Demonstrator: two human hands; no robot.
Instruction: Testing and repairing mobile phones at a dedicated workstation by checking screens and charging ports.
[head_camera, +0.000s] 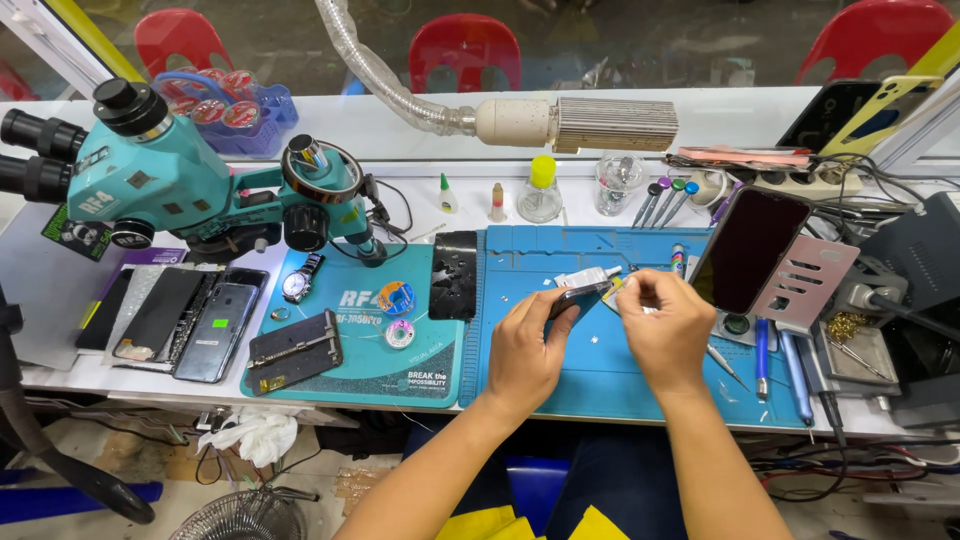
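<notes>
My left hand (523, 350) grips a dark phone (577, 296) by its lower end, holding it tilted above the blue work mat (600, 370). My right hand (665, 322) has its fingers pinched on a small pale part at the phone's upper right edge; what exactly it pinches is too small to tell. A small white and grey piece (585, 277) lies just behind the phone on the mat.
A teal microscope (150, 175) stands at the left, with several phones (215, 330) and a wristwatch (297, 284) below it. A phone on a stand (750, 250), screwdrivers (665, 200), a glue bottle (540, 190) and a fume hose (560, 122) sit behind. Tweezers and pens (762, 350) lie at the right.
</notes>
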